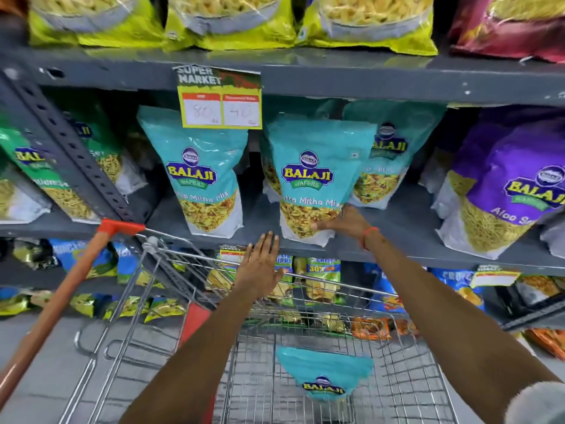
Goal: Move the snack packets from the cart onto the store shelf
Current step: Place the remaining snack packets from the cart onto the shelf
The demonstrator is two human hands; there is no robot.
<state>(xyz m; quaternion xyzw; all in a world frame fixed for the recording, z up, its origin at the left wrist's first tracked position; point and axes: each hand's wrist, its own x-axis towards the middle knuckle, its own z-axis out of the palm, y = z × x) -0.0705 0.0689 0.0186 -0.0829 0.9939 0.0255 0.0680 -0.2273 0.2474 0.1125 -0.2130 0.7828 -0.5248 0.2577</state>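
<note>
Right hand (344,223) fingers clasp the upright teal foil snack packet's (315,179) lower right corner; left hand (260,266) hovers spread, empty; fingertips hidden.

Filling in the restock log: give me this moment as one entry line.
right hand: steadying teal Balaji packet on shelf | left hand: open, empty | cart: one teal packet visible

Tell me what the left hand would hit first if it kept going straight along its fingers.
The left hand is open, fingers pointing up and forward. It would probably meet the front edge of the grey shelf first, just left of the teal packet; depth is hard to judge.
</note>
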